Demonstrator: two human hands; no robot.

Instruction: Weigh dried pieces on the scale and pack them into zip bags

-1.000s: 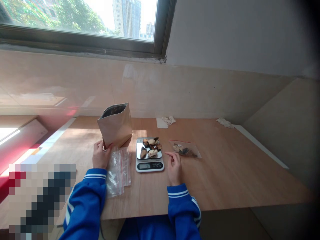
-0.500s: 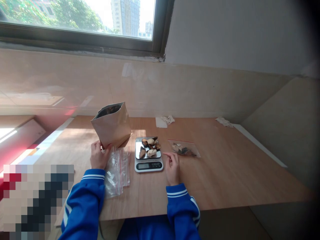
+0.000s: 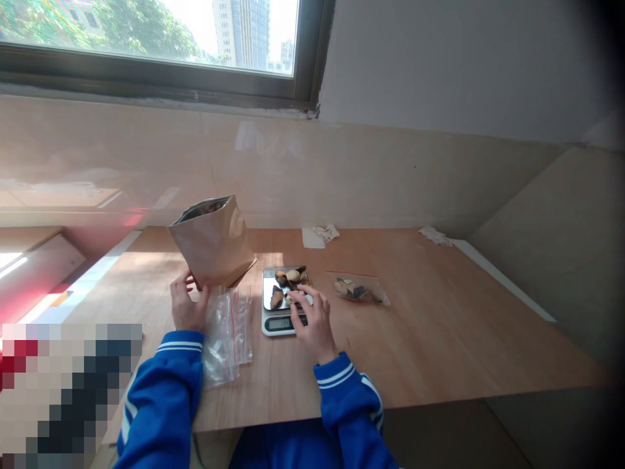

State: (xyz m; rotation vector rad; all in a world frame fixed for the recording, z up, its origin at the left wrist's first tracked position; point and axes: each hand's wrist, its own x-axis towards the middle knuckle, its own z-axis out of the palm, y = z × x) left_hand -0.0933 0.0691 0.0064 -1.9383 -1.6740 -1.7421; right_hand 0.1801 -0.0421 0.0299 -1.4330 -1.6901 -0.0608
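Observation:
A white kitchen scale with a shiny plate stands mid-table, several brown and pale dried pieces on it. My right hand reaches over the scale's right side, thumb and fingers apart around a pale piece near the plate's front; no piece is lifted. My left hand rests at the lower left of an open brown paper bag, its fingers parted and touching the bag's base. Beneath and beside that wrist lie flat clear zip bags with red seals. Right of the scale is a filled zip bag.
White paper with a crumpled tissue lies at the table's back edge. Another crumpled tissue is at the back right. The wall and window rise behind the table.
My right hand has moved left from beside the scale to over its plate, and its fingers have spread. The brown bag's top leans slightly further left.

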